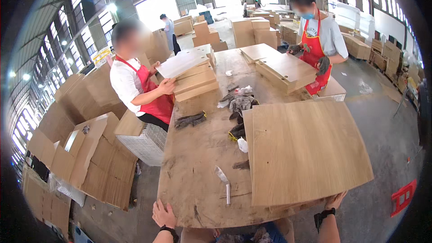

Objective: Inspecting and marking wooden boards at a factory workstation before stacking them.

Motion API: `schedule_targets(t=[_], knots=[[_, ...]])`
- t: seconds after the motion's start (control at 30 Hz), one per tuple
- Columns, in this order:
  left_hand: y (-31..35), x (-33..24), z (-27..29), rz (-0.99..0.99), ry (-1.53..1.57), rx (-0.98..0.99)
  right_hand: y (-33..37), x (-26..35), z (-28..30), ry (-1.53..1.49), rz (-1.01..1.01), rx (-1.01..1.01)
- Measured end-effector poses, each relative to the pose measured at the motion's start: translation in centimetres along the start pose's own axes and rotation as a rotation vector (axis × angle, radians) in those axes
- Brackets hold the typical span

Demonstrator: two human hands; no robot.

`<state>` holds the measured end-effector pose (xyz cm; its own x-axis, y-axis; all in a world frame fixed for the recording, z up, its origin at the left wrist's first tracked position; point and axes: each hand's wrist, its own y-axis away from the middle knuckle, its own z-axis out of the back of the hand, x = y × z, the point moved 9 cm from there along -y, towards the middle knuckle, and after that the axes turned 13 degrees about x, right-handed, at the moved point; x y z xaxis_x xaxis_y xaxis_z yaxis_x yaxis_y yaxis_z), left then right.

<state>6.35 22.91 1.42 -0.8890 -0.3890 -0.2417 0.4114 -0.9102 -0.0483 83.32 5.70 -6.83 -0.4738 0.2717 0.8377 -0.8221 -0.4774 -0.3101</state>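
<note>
At the table [189,162], near right corner: one panel [310,148], wood-grained, lying flat, its right end apparently jutting past the edge. Nearly square; long axis uncertain under the lens bend — seemingly left to right across the table. Showing along its left edge, a second board [248,130]. Right hand [335,201]: at the panel's near edge, right end; fingertips hidden — cannot tell whether clamped. Left hand [164,215]: on the table's near left corner, fingers apart, holding nothing. Table's left side: one dark glove [190,120]. Table's near half: one white tool [227,193]. Step in hand, by judgement: steadying or squaring the panel. Next move would call for both hands on the panel's edges.
</note>
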Motion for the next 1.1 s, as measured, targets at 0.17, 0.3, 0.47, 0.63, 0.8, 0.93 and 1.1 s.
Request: schedule_targets(t=[0.17,0.3,0.47,0.63,0.8,0.93,1.1], knots=[[-0.1,-0.4,0.9,0.013,-0.038,0.030,2.3,-7.2,-3.2,-0.835,-0.453,-0.013],[-0.6,-0.2,0.3,0.006,-0.066,0.049,3.1,-10.8,-3.2,-0.918,-0.467,0.031],[-0.4,-0.9,0.3,0.041,-0.078,0.092,3.2,-14.7,-2.9,-1.036,-0.474,0.030],[-0.2,-1.5,0.4,0.112,-0.055,0.210,2.3,-15.7,-4.6,-1.146,-0.441,-0.041],[-0.4,-0.7,0.5,0.084,-0.049,0.156,2.0,-5.8,-3.0,-0.689,-0.476,0.074],[-0.9,-0.6,-0.3,0.094,-0.076,0.151,0.5,-7.0,-1.4,-1.219,-0.394,-0.053],[-0.9,1.2,0.1,0.124,-0.082,0.116,-1.4,8.8,9.1,0.453,-0.336,0.312]])
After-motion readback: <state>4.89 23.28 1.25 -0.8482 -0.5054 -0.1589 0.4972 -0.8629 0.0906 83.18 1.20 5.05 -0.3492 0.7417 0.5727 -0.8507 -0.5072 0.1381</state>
